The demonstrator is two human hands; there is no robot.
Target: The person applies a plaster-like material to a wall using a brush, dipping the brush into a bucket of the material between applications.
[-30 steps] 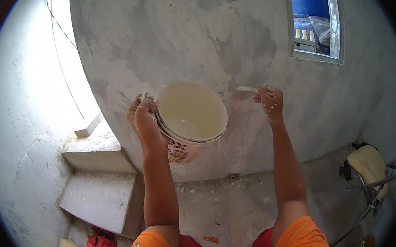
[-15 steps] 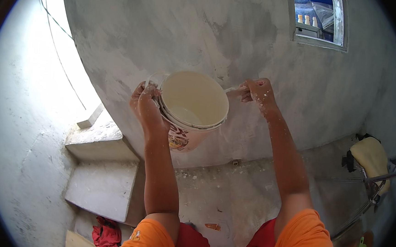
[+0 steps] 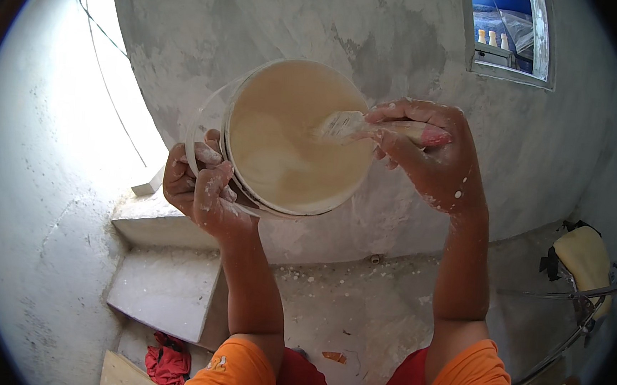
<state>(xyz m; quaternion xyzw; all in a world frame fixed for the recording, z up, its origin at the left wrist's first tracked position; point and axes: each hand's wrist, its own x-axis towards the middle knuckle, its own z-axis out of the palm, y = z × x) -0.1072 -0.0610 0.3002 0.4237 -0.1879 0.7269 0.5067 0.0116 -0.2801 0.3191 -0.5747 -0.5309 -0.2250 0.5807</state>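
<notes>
A white plastic bucket [image 3: 277, 144] of pale beige liquid is raised in front of me, its mouth tipped toward me. My left hand [image 3: 202, 185] grips its left rim and white handle, white smears on the fingers. My right hand [image 3: 433, 151] holds a paintbrush [image 3: 424, 133] with a red-tipped handle, its white-coated bristles over the bucket's mouth at the right side; whether they touch the liquid I cannot tell. Behind the bucket is a patchy grey plastered wall [image 3: 404, 49].
Concrete steps [image 3: 158, 293] stand at left beside a bright opening. A red cloth [image 3: 168, 361] lies at lower left. A padded item [image 3: 575, 261] with metal tubes stands at right. A small window [image 3: 509, 35] is upper right. Orange debris [image 3: 333, 356] lies on the floor.
The bucket has risen and tilted toward me, showing more of its liquid. My right hand has moved up and nearer, bringing the brush over the bucket's mouth. My left hand has shifted left with the bucket.
</notes>
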